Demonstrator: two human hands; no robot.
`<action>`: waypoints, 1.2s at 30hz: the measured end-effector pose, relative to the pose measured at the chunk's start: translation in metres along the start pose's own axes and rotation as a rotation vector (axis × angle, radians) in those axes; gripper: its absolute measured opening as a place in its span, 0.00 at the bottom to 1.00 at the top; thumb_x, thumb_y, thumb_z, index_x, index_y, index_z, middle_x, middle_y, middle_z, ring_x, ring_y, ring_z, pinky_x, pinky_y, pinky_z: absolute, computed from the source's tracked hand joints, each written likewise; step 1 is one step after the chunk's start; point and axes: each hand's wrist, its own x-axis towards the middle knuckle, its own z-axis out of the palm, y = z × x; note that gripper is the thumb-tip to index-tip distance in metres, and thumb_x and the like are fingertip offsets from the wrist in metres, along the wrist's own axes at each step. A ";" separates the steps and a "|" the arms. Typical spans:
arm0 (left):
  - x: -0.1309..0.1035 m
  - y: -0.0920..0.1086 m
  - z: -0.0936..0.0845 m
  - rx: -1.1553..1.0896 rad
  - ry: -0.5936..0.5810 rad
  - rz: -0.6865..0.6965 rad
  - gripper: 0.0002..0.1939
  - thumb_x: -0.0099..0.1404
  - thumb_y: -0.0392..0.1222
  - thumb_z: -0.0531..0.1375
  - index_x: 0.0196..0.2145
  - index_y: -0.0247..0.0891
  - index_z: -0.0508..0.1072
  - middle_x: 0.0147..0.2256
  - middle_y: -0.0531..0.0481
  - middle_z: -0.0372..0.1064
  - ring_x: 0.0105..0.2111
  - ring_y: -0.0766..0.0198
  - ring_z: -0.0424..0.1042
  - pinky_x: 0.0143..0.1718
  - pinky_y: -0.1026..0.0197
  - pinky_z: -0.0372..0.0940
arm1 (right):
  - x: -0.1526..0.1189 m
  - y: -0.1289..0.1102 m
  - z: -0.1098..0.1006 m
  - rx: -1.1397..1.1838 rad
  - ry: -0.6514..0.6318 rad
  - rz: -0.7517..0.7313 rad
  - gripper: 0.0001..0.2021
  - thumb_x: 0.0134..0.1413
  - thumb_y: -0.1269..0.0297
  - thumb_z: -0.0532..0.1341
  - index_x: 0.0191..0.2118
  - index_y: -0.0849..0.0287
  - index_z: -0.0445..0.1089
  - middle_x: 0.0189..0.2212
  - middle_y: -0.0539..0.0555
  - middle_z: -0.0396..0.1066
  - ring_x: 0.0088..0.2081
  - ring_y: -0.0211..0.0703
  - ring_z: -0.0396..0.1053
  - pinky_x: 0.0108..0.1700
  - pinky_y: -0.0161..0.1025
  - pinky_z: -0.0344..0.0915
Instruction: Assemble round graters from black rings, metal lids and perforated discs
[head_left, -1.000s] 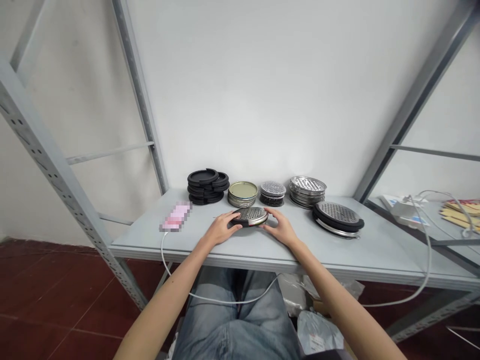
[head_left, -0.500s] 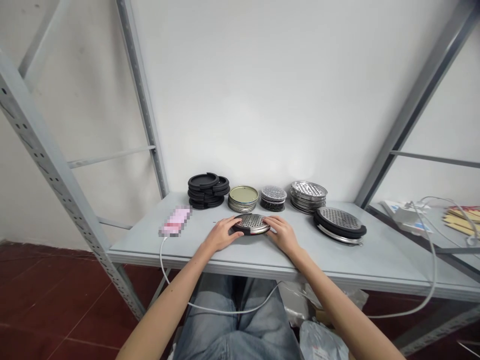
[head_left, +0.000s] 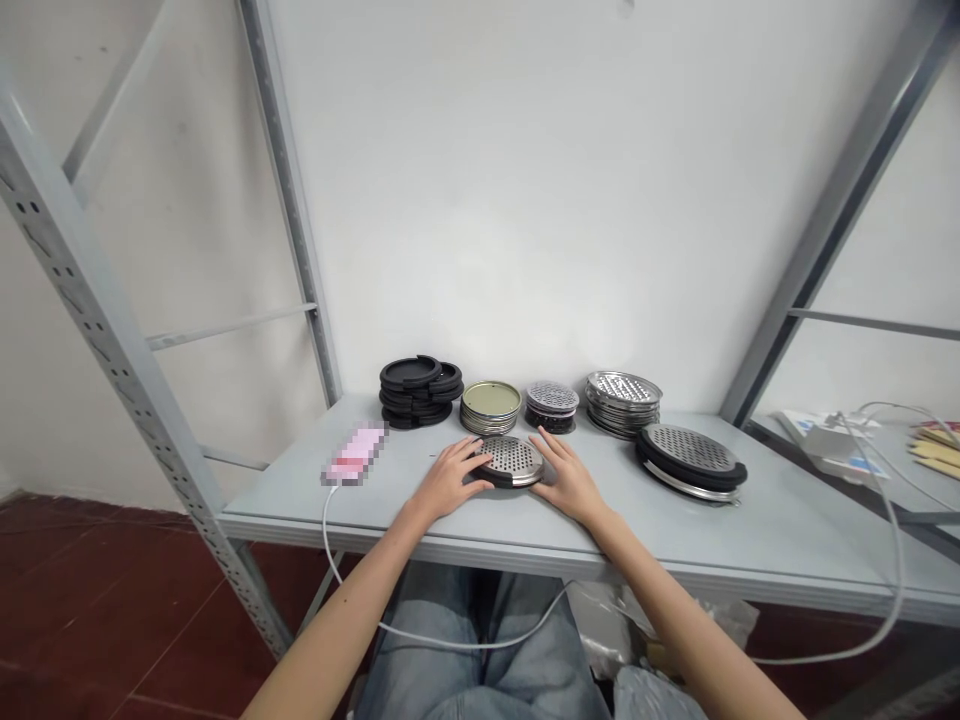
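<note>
A round perforated metal disc in a black rim (head_left: 511,458) lies on the grey table between my hands. My left hand (head_left: 448,480) grips its left side, fingertips on the top and thumb at the near edge. At its right side, my right hand (head_left: 568,478) has its fingers spread, with the fingertips beside the rim. Behind it stand stacks of black rings (head_left: 414,390), gold-green lids (head_left: 490,405), small patterned discs (head_left: 552,404) and shiny grater discs (head_left: 622,402). To the right, another perforated disc with a black rim (head_left: 688,458) rests on a pile.
A pink phone-like object, blurred out (head_left: 356,452), lies at the left with a white cable (head_left: 420,640) hanging over the front edge. Grey metal posts (head_left: 292,200) frame the table (head_left: 337,525). White boxes (head_left: 832,442) and yellow pieces (head_left: 936,445) sit at the far right.
My right hand has come off the disc's top and its fingers have spread at the right edge. The whole view has shifted slightly, with the table lower in it.
</note>
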 end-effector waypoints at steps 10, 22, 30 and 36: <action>0.000 -0.002 0.003 -0.091 -0.025 -0.023 0.27 0.62 0.53 0.63 0.57 0.44 0.68 0.59 0.46 0.63 0.63 0.52 0.56 0.63 0.46 0.54 | 0.002 -0.008 -0.004 0.114 -0.167 -0.054 0.36 0.53 0.46 0.62 0.64 0.57 0.59 0.62 0.63 0.59 0.63 0.57 0.55 0.61 0.57 0.58; 0.000 0.002 0.001 -0.043 0.031 -0.026 0.26 0.61 0.52 0.63 0.56 0.45 0.69 0.57 0.46 0.66 0.59 0.52 0.62 0.60 0.45 0.58 | 0.002 -0.016 -0.003 -0.046 0.028 -0.286 0.23 0.55 0.56 0.63 0.55 0.58 0.69 0.52 0.62 0.71 0.52 0.53 0.68 0.53 0.52 0.68; 0.000 0.000 0.003 0.003 0.109 0.024 0.26 0.58 0.55 0.65 0.52 0.44 0.73 0.52 0.46 0.71 0.54 0.52 0.67 0.55 0.46 0.62 | 0.001 -0.023 -0.002 -0.143 0.078 -0.437 0.16 0.61 0.66 0.57 0.53 0.60 0.70 0.46 0.60 0.74 0.46 0.49 0.72 0.47 0.46 0.72; 0.001 -0.002 0.004 0.016 0.108 0.052 0.26 0.59 0.56 0.64 0.52 0.44 0.73 0.51 0.44 0.72 0.52 0.51 0.68 0.54 0.44 0.63 | 0.002 -0.024 -0.003 -0.101 0.067 -0.398 0.17 0.61 0.60 0.58 0.53 0.59 0.70 0.46 0.60 0.74 0.48 0.50 0.72 0.49 0.48 0.71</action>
